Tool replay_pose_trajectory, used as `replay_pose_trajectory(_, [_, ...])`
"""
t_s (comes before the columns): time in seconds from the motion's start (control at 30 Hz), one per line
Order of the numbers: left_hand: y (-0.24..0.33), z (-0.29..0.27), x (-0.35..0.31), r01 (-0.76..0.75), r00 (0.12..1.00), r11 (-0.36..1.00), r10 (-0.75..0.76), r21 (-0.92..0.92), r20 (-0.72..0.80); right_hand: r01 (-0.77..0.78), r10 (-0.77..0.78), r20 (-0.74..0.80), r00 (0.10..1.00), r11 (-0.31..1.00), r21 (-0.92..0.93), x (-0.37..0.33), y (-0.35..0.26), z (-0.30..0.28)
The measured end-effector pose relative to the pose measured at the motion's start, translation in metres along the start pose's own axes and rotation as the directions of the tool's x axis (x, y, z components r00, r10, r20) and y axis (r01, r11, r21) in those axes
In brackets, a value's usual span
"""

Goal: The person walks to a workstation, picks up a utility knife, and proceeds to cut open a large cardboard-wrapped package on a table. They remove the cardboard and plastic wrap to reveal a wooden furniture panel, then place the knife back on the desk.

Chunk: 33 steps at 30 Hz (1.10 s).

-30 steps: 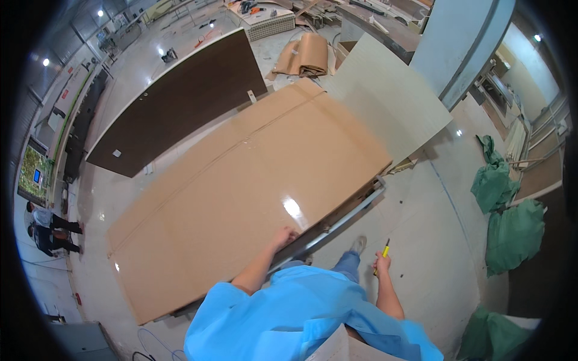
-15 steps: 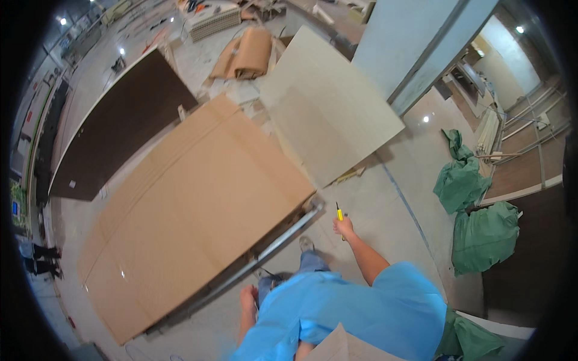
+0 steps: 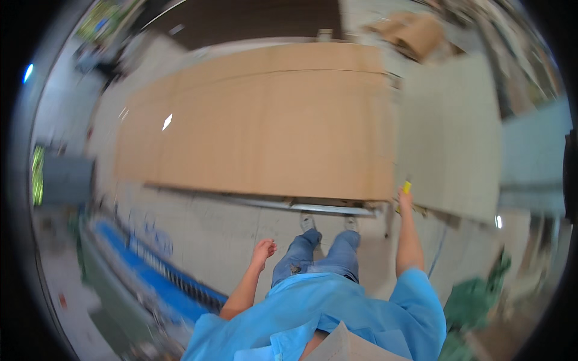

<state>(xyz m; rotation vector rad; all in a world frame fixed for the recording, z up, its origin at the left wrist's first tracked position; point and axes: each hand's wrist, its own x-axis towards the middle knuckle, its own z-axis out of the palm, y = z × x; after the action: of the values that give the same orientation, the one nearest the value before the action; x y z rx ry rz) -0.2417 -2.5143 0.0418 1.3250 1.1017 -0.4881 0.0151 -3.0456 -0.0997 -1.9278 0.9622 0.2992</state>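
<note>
Inspector: Cardboard?

Me: The cardboard sheet (image 3: 259,120) lies flat on the floor before my feet. Broad, light and floppy, I judge; best taken at its near edge. My right hand (image 3: 404,197) is closed on a yellow tool (image 3: 407,186), seemingly a cutter, at its corner. My left hand (image 3: 263,249) hangs loosely curled, empty.

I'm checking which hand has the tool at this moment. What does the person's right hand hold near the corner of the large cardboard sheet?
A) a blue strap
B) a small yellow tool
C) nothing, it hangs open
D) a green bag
B: the right hand is closed round a small yellow tool at the near right corner of the cardboard sheet, while the left hand hangs free.
</note>
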Motion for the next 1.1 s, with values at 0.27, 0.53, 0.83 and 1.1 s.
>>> replay_pose_trajectory(0.27, [-0.147, 0.038, -0.115, 0.224, 0.921, 0.923, -0.306, -0.313, -0.243, -0.179, 0.016, 0.416, 0.909, 0.917, 0.356, 0.018, -0.017, 0.019])
replay_pose_trajectory(0.53, [-0.203, 0.149, -0.147, 0.223, 0.968, 0.921, -0.248, -0.320, -0.040, -0.224, -0.036, 0.553, 0.833, 0.890, 0.397, 0.011, -0.032, 0.022])
replay_pose_trajectory(0.83, [-0.242, 0.148, -0.157, 0.082, 0.968, 0.879, -0.183, -0.470, -0.173, -0.277, 0.014, 0.685, 0.729, 0.920, 0.276, 0.027, -0.037, 0.023])
replay_pose_trajectory(1.1, [-0.268, 0.143, -0.157, 0.146, 0.958, 0.911, -0.227, -0.384, -0.174, -0.230, 0.011, 0.649, 0.761, 0.940, 0.253, -0.012, 0.035, 0.033])
